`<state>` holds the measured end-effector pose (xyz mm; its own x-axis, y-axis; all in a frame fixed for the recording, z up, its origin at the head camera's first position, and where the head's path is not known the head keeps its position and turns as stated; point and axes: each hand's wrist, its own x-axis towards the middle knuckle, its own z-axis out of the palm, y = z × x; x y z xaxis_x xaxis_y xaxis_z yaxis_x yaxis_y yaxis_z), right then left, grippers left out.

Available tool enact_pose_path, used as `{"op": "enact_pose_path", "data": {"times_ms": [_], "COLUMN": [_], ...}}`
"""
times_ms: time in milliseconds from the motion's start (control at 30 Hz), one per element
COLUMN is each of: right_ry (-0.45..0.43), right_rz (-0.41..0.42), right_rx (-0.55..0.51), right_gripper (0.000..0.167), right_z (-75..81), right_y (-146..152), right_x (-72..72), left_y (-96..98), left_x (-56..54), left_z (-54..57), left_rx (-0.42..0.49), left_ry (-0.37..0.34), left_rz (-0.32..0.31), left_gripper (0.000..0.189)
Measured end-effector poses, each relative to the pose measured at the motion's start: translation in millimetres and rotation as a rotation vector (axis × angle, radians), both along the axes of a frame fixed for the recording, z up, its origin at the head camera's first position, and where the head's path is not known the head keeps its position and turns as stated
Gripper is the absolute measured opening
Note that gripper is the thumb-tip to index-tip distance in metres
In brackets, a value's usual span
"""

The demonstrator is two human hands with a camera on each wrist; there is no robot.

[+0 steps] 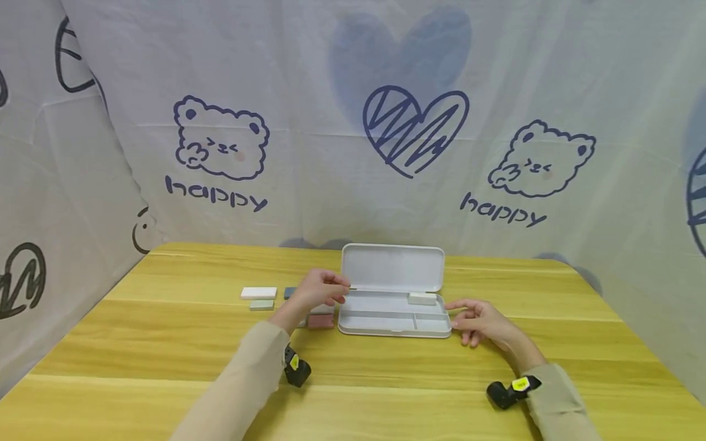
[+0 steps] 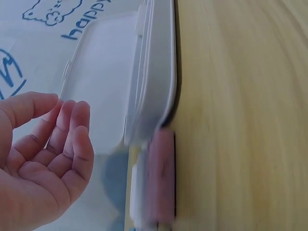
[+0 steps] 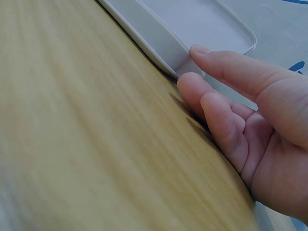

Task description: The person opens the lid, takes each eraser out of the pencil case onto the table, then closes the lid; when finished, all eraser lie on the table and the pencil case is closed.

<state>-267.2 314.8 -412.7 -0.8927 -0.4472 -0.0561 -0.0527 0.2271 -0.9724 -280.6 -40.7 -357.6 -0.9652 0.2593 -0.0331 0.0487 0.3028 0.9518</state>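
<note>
A white pencil case lies on the table with its lid raised at the back. Inside, its long rear compartment holds a white block like an eraser at the right end. The left hand hovers at the case's left end, fingers loosely bent and nothing between them; the left wrist view shows that hand in front of the lid. At the opposite end, the fingertips of the right hand touch or nearly touch the case's side. The right wrist view shows this hand by the case corner.
Left of the case lie several eraser-like blocks: a white one, a grey-green one, a blue one and a pink one, some partly behind the left hand. A printed cloth hangs behind the wooden table.
</note>
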Motion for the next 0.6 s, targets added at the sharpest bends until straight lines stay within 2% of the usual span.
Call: {"op": "enact_pose_path", "data": {"times_ms": [367,600], "right_ry": [0.001,0.001], "right_rz": [-0.002,-0.003], "right_rx": [0.006,-0.001], "right_gripper": [0.047,0.048], "right_z": [-0.5,0.2], "right_y": [-0.9,-0.3], "right_x": [-0.5,0.2], "left_y": [35.1,57.8], "left_x": [-4.9,-10.4], "left_z": [-3.0,-4.9], "left_rx": [-0.007,0.0], "left_ry": [-0.032,-0.004], "left_rz": [-0.026,-0.035], "left_gripper": [0.019,0.02]}}
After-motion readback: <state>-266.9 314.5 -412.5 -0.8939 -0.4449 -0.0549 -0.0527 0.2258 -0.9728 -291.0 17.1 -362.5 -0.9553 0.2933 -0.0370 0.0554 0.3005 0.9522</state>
